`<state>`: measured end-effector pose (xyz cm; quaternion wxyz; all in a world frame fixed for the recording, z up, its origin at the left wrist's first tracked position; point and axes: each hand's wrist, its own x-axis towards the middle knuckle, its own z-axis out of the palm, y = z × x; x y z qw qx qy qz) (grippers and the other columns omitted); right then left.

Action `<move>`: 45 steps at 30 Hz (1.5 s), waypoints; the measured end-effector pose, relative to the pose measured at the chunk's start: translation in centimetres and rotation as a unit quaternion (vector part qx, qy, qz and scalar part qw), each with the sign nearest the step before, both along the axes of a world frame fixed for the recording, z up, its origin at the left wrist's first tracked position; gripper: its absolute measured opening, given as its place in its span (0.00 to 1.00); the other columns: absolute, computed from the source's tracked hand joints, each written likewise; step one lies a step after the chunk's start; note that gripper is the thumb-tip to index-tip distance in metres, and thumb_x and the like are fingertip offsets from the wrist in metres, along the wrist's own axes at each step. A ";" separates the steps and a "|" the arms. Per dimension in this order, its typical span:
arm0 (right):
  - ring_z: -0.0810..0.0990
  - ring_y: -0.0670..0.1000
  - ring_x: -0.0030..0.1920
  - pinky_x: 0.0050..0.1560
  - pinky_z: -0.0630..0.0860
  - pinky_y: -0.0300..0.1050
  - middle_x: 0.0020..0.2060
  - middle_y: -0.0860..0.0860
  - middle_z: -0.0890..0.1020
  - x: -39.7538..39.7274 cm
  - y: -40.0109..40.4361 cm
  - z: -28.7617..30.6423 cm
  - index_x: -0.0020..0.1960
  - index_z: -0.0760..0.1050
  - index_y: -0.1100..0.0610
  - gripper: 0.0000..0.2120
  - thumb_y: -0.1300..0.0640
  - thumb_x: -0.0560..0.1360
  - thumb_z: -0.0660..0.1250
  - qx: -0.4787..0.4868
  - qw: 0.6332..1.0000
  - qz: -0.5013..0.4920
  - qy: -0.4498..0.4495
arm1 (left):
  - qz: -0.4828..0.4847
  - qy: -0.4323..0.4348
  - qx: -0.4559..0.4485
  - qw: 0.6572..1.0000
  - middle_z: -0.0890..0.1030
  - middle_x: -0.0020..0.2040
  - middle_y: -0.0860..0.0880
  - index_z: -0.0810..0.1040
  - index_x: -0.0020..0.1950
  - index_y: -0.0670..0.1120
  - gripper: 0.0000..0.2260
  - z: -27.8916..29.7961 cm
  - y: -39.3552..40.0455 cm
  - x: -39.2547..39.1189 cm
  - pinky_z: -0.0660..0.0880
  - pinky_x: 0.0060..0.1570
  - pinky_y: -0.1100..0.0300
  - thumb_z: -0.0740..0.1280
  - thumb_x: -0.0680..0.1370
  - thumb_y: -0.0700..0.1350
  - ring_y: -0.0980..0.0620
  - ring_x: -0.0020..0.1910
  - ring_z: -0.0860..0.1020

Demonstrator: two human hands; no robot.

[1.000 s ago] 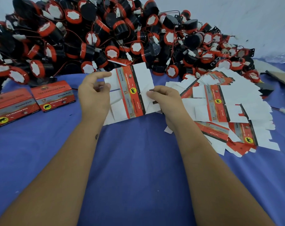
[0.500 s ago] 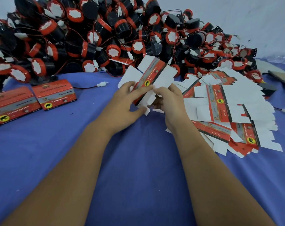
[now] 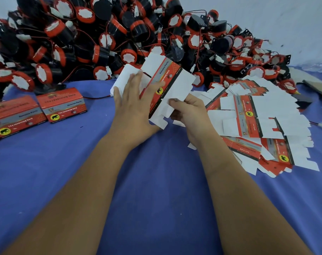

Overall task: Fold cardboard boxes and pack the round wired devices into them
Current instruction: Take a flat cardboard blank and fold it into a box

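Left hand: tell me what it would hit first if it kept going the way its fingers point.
The left hand lies flat on the box blank, fingers pointing up and away. Beyond the blank, it would probably meet the pile of round wired devices first, though depth is unclear.

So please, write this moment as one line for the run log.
step: folding box blank | left hand: flat on blank | right hand: pinches flap | devices: unpacked

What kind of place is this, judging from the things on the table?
Probably a small packing workshop. A big heap of horns lies on a blue cloth, flat cartons are piled at the right, folded boxes stand at the left, and both hands work on one carton.
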<state>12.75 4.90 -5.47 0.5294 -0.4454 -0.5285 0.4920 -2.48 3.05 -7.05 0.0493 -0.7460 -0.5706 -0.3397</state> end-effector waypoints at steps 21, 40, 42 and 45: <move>0.81 0.56 0.48 0.46 0.81 0.51 0.56 0.52 0.79 0.5 0.6 -0.2 0.61 0.70 0.47 0.25 0.72 0.72 0.61 -0.047 0.998 -0.020 0.040 | -0.080 -0.220 0.111 0.966 0.66 0.59 0.52 0.58 0.74 0.60 0.46 0.7 -1.0 0.1 0.66 0.66 0.57 0.80 0.62 0.59 0.47 0.62 0.66; 0.72 0.38 0.53 0.54 0.72 0.31 0.54 0.50 0.72 -2.9 -1.7 -0.1 0.70 0.71 0.45 0.22 0.55 0.77 0.69 0.181 0.974 0.019 -0.133 | -0.156 -0.522 -0.087 0.834 0.63 0.73 0.69 0.58 0.70 0.75 0.23 0.9 0.1 -0.6 0.64 0.74 0.47 0.61 0.79 0.58 0.58 0.76 0.62; 0.73 0.39 0.51 0.54 0.73 0.31 0.54 0.49 0.73 -2.6 -1.6 -0.1 0.66 0.73 0.41 0.20 0.53 0.76 0.70 0.168 0.980 0.005 -0.103 | -0.156 -0.555 -0.079 0.813 0.76 0.66 0.62 0.66 0.69 0.69 0.17 1.0 0.0 -0.6 0.75 0.65 0.50 0.60 0.81 0.54 0.56 0.65 0.76; 0.74 0.42 0.57 0.58 0.72 0.33 0.57 0.47 0.73 -2.2 -1.4 -0.1 0.62 0.75 0.43 0.16 0.51 0.76 0.71 0.146 0.986 -0.019 -0.078 | -0.135 -0.596 -0.079 0.788 0.84 0.51 0.58 0.72 0.67 0.55 0.12 1.2 0.0 -0.5 0.81 0.46 0.58 0.58 0.84 0.47 0.57 0.51 0.83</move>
